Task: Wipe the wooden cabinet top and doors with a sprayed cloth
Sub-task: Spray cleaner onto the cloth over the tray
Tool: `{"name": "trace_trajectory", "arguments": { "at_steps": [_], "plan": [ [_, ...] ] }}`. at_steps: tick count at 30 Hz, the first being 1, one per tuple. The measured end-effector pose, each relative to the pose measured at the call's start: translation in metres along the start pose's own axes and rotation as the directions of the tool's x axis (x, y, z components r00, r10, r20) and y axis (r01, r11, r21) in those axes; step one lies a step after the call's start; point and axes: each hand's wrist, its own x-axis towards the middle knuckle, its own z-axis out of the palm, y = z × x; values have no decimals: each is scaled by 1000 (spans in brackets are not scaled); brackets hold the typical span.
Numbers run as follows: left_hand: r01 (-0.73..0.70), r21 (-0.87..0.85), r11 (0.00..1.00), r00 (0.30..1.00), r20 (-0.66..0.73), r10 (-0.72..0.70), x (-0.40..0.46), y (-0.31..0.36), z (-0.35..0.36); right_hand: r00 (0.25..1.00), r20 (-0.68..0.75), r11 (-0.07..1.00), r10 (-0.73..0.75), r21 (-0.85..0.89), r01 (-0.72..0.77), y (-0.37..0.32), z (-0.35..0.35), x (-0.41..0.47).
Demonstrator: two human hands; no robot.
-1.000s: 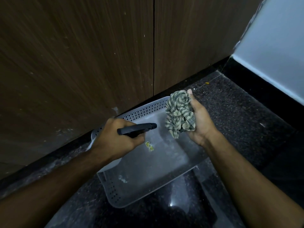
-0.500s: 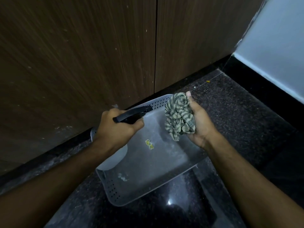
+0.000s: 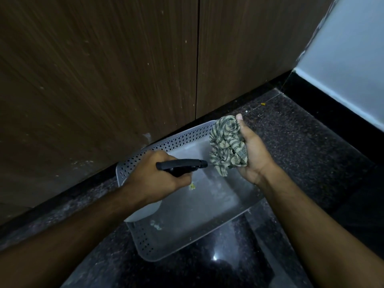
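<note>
Wiping hasn't begun, I judge: my left hand grips the spray bottle, nozzle aimed at the bunched cloth held in my right hand; cabinet doors await.

- cloth: beige with dark grey-green stripes, bunched
- spray bottle: black trigger head; body below looks white, mostly hidden
- tray: pale grey plastic, walls dotted with rows of small dark holes; bottom plain, with a small yellow-green speck and a pale smudge
- cabinet doors: dark brown wood, fine streaky grain, scattered pale specks
- floor: black stone with fine grey speckle, glossy
- wall: pale blue-grey, black skirting below
</note>
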Motion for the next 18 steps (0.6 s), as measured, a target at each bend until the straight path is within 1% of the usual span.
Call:
{"name": "trace_trajectory", "arguments": {
  "at_steps": [2, 4, 7, 9, 13, 15, 18],
  "plan": [
    [9, -3, 1000, 1000, -13, -9, 0, -1, 0, 1000, -1, 1000, 3, 5, -3, 0, 0, 1],
    [24, -18, 1000, 998, -63, -25, 0, -2, 1, 1000, 0, 1000, 6, 13, -6, 1, -1, 1],
    [49, 11, 999, 988, -146, -47, 0, -3, 0, 1000, -1, 1000, 7, 6, -7, 2, -3, 2],
    [71, 35, 997, 983, -173, -64, -1, -2, -1, 1000, -2, 1000, 2, -13, -2, 4, -3, 2],
    [132, -57, 990, 952, -271, -142, 1, -1, -6, 1000, 6, 1000, 9, 23, -9, 7, -1, 1],
    [118, -53, 992, 952, -278, -128, 2, -1, -7, 1000, 7, 1000, 11, 26, -11, 8, -1, 2],
    [122, -48, 991, 965, -229, -130, 2, 0, -9, 1000, 14, 999, 5, 33, -5, 7, 1, 2]
  ]
}}
